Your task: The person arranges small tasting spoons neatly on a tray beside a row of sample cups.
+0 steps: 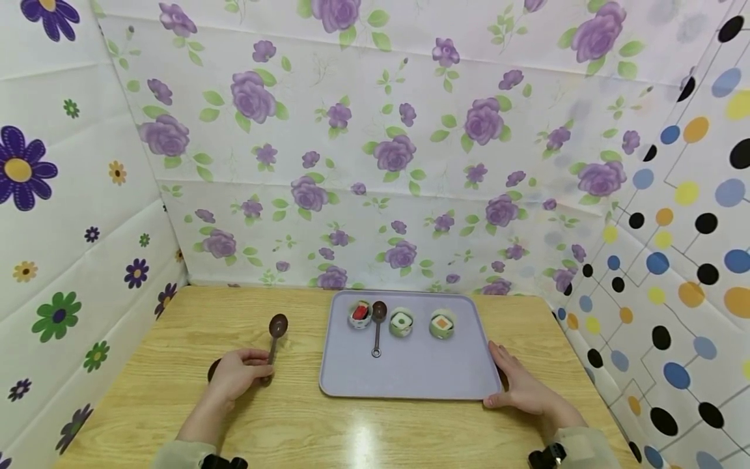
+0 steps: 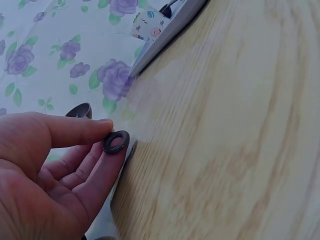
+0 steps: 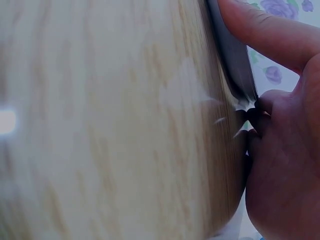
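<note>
In my left hand I pinch a brown spoon by the ring end of its handle, between thumb and fingertips. Its bowl points away from me, left of the lilac tray. Another dark brown rounded piece shows from behind that hand, mostly hidden. My right hand is at the tray's near right corner, thumb at the corner and fingers stretched along the right side. A small dark brown patch shows between this hand and the tray.
On the tray stand a patterned cup with a red topping, a brown spoon and two green cups with white tops, one marked green, one orange. The wooden table meets patterned cloth walls behind and at both sides.
</note>
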Tool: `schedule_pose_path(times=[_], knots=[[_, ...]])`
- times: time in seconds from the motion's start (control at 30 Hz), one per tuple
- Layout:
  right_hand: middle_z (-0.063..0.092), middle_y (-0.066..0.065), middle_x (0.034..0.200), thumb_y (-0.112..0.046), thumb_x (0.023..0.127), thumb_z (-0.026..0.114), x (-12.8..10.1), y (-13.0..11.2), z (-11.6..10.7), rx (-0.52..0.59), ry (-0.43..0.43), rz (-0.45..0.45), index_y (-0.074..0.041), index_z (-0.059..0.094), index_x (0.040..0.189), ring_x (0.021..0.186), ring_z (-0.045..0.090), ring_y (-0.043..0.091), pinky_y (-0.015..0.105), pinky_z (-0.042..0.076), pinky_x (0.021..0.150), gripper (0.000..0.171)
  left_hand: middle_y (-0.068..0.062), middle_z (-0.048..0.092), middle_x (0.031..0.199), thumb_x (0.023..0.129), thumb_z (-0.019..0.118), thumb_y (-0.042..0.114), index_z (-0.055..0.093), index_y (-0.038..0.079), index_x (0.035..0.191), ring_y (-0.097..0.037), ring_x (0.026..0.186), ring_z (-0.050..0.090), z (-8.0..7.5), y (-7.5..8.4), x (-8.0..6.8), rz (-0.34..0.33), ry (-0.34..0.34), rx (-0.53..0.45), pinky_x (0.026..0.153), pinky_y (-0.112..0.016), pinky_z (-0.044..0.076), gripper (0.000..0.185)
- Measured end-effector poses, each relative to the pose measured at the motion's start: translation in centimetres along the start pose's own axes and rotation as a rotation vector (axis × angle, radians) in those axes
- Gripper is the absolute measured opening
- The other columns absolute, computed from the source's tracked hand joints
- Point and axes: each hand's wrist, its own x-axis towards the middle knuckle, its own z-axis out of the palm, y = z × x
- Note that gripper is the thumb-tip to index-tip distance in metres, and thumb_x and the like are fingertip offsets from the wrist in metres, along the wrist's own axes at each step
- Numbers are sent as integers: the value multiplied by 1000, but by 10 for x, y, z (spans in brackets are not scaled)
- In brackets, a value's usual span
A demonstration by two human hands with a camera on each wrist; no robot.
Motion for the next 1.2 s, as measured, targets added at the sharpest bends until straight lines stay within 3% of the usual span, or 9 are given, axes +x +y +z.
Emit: schedule_pose_path(times=[0.47,0.77,1.2], knots=[[10,35,172,-34,77,96,0,2,1,15,1,5,8,10,168,156,-1,60,78,1,121,132,-14,71,104,92,78,-5,64,-15,129,-20,86,70,32,11,-1,63,-36,-150,74,-34,64,42],[9,35,172,-34,77,96,1,1,1,11,1,16,7,9,168,156,-1,59,78,1,121,133,-14,69,101,94,74,-9,62,-16,132,-22,86,75,54,27,-3,50,-66,-320,79,-33,65,41],[8,33,173,-35,78,95,0,3,1,7,2,18,6,10,168,157,-1,58,78,1,121,131,-17,70,102,93,74,-12,61,-18,131,-21,85,74,84,37,-3,93,-101,-371,78,-34,66,41]])
